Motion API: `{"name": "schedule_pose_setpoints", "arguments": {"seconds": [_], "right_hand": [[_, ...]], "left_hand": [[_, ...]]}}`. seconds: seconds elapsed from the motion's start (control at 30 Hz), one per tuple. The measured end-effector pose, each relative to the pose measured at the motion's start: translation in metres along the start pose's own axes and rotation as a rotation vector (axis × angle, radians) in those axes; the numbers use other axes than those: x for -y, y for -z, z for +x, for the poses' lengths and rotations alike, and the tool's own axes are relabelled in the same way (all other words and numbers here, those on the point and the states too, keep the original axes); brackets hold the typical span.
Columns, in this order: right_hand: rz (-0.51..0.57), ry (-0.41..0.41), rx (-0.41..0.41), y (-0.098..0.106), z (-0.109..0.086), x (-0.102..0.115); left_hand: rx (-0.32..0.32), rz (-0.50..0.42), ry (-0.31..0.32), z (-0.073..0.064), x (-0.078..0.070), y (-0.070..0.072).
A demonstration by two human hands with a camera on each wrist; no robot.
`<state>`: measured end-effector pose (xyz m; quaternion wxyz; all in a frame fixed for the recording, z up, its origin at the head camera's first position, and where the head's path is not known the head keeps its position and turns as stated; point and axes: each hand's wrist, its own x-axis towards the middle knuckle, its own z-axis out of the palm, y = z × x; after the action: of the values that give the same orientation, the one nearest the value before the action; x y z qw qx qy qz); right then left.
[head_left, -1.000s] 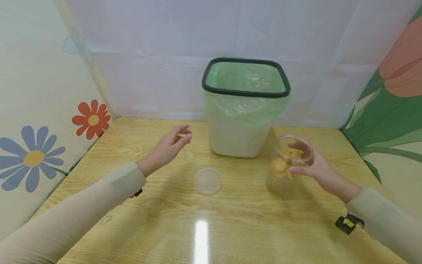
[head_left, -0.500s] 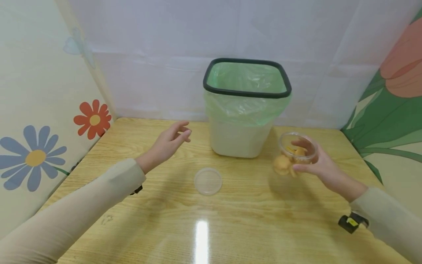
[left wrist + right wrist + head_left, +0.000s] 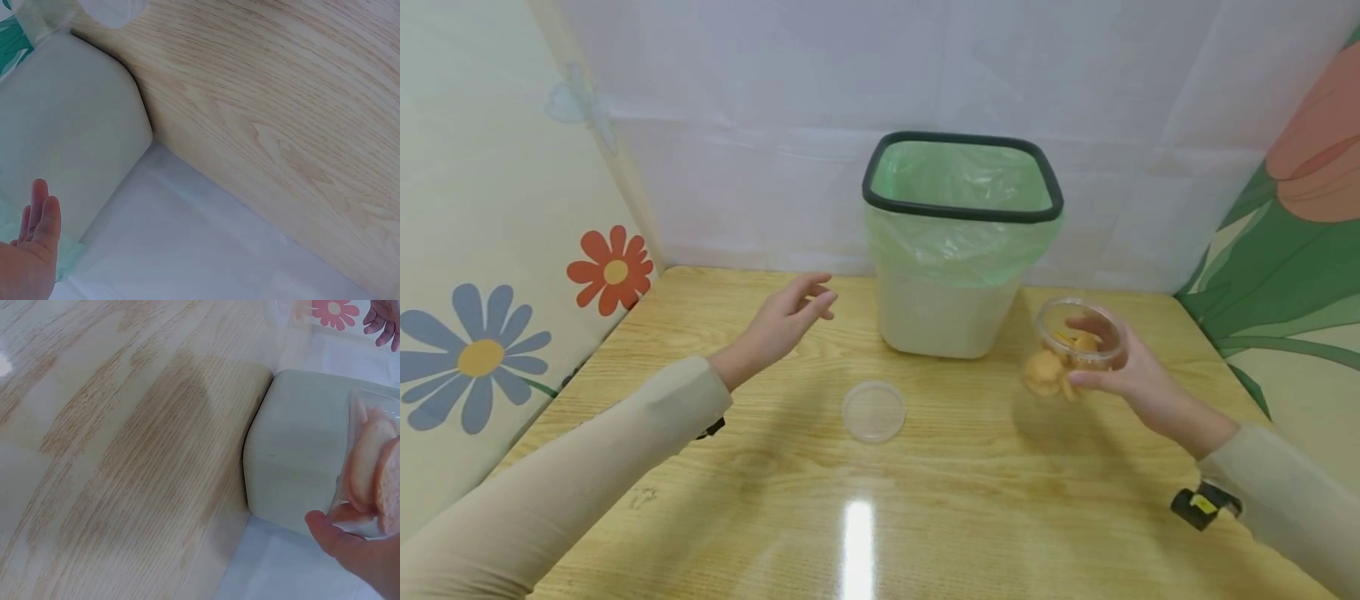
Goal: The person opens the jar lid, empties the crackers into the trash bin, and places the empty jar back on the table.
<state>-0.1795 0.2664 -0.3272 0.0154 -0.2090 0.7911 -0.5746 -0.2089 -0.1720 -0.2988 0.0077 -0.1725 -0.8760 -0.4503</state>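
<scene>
My right hand [image 3: 1138,379] grips a clear plastic jar [image 3: 1078,310] from its right side. The jar has no lid on and is held above the table, to the right of the bin. Several round yellow-brown biscuits [image 3: 1043,372] are inside it; the right wrist view shows the biscuits [image 3: 365,464] close up through the wall. Over the table left of the bin, my left hand [image 3: 778,325] hovers with relaxed fingers and nothing in it. A round clear lid [image 3: 873,412] lies flat on the table between my hands.
A pale bin [image 3: 942,317] with a green bag liner [image 3: 962,246] and a dark rim [image 3: 958,213] stands at the back of the wooden table [image 3: 940,517]. White cloth [image 3: 760,192] hangs behind it. Flower-patterned panels [image 3: 467,208] flank both sides.
The right hand has shifted slightly right and up with the jar. The left hand has risen a little in view. Over the last half second almost nothing moves.
</scene>
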Motion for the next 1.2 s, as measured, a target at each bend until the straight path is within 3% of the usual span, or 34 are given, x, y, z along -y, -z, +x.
{"name": "schedule_pose_setpoints", "arguments": {"seconds": [0.37,0.67,0.83,1.2], "right_hand": [[0.032,0.003,0.001,0.002,0.004,0.003],[0.113,0.046,-0.017,0.002,0.006,0.005],[0.087,0.049,-0.035,0.006,0.006,0.007],[0.13,0.066,-0.063,0.013,0.009,0.012]], "left_hand": [[-0.008,-0.006,-0.002,0.004,-0.003,0.004],[-0.032,-0.116,0.013,0.012,-0.007,0.01],[-0.066,-0.186,0.013,0.018,-0.013,0.013],[-0.122,-0.213,0.004,0.037,-0.028,0.022]]}}
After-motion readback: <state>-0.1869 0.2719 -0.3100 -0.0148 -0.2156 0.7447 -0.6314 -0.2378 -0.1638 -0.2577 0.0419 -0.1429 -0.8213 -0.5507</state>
